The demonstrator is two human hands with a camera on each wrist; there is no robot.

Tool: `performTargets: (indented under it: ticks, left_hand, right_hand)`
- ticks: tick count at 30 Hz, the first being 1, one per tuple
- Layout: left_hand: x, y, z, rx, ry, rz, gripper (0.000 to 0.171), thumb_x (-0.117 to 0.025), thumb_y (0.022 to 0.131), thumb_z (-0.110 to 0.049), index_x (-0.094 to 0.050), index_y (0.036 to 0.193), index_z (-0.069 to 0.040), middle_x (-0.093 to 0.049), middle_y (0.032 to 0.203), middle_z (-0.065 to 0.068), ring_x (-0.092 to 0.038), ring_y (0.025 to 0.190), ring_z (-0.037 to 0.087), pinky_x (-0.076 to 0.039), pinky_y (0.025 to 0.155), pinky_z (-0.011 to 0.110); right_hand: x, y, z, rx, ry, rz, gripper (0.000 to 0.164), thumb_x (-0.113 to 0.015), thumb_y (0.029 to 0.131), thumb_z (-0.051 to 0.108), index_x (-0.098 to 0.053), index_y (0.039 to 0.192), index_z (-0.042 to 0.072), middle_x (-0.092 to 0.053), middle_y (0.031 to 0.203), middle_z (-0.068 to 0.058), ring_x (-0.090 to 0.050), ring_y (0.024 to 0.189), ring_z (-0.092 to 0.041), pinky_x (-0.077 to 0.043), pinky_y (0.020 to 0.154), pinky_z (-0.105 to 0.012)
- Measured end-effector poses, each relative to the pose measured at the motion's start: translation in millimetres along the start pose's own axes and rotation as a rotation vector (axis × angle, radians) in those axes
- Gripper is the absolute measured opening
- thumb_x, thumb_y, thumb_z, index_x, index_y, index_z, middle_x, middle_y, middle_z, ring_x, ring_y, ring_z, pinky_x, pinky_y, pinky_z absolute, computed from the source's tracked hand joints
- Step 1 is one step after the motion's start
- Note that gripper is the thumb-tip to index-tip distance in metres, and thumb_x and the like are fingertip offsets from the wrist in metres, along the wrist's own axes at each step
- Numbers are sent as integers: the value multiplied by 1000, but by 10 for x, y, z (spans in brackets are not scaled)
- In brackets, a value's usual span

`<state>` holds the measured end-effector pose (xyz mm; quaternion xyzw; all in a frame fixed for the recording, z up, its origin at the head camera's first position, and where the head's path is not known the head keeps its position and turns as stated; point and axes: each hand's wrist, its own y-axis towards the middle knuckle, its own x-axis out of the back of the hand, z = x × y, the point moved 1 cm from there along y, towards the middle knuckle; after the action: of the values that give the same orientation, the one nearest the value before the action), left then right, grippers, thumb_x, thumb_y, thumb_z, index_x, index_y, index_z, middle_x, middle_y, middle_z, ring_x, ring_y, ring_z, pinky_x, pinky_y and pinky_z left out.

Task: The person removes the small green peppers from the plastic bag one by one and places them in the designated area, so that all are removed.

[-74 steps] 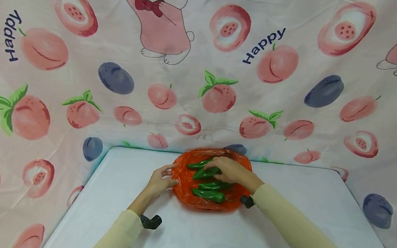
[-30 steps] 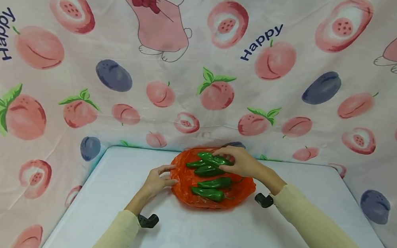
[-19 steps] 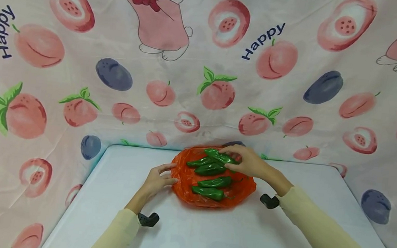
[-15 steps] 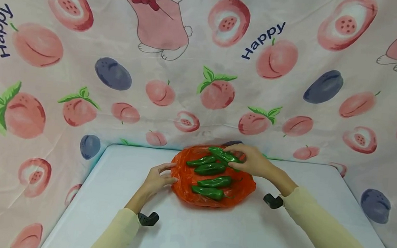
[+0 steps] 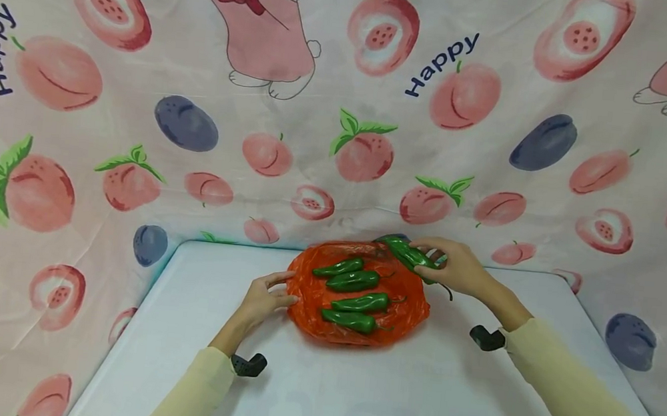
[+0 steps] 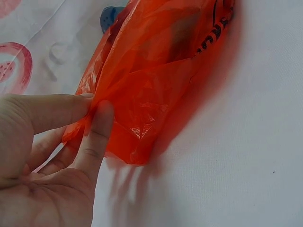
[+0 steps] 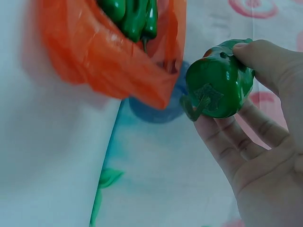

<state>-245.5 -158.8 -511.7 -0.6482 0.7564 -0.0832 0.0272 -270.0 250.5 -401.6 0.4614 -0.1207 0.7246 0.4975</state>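
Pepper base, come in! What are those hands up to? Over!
Left hand pinching bag. Right hand holding one pepper. Four other peppers lying in bag. Nothing seems in the way, over.

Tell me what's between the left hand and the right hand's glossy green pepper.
In the head view, an orange-red plastic bag holding four green peppers.

The right hand holds one green pepper over the far right edge of the orange bag, and its thin stem sticks out just under this hand. The left hand touches the left edge of the same bag, which lies on the white table between the two hands, with four other green peppers inside. Beyond both hands is a pale cloth with printed peaches.
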Motion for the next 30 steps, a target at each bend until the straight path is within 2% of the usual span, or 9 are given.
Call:
performTargets:
  ticks: [8, 15, 20, 24, 30]
  left_hand:
    - [1, 4, -2, 12, -20, 1, 59, -75, 88, 7, -61, 142, -9, -53, 144, 15, -71, 101, 21, -59, 87, 36]
    - [-10, -4, -27, 22, -17, -4, 59, -75, 87, 8, -61, 142, -8, -54, 143, 16, -70, 101, 22, -59, 88, 37]
    - [-5, -7, -19, 11, -15, -4, 59, -75, 87, 9, -61, 142, -9, -53, 143, 15, -71, 101, 21, -60, 87, 34]
    - [1, -9, -23, -2, -13, 10, 59, -74, 88, 9, -59, 144, -7, -51, 145, 18, -70, 101, 21, -59, 86, 31]
    - [12, -6, -6, -16, -8, 22, 60, -73, 88, 9, -58, 144, -5, -51, 145, 20, -71, 101, 22, -60, 86, 33]
  right_hand:
    - [139, -155, -163, -57, -16, -31, 45, -83, 87, 14, -69, 129, 10, -73, 110, -13, -70, 87, -25, -60, 69, -32]
    - [217, -278, -298, -129, -21, -39, 46, -83, 88, 19, -68, 131, 13, -72, 113, -15, -70, 92, -29, -59, 72, -36]
    - [239, -363, -367, -180, -23, -33, 46, -81, 90, 22, -66, 133, 13, -71, 115, -17, -69, 94, -31, -59, 74, -38]
    - [240, -426, -413, -182, -36, -48, 45, -81, 90, 20, -67, 132, 11, -71, 113, -18, -69, 93, -32, -58, 74, -38]
    - [226, -517, -495, -204, -30, -53, 44, -81, 90, 21, -67, 131, 10, -71, 111, -21, -70, 93, -34, -60, 72, -39]
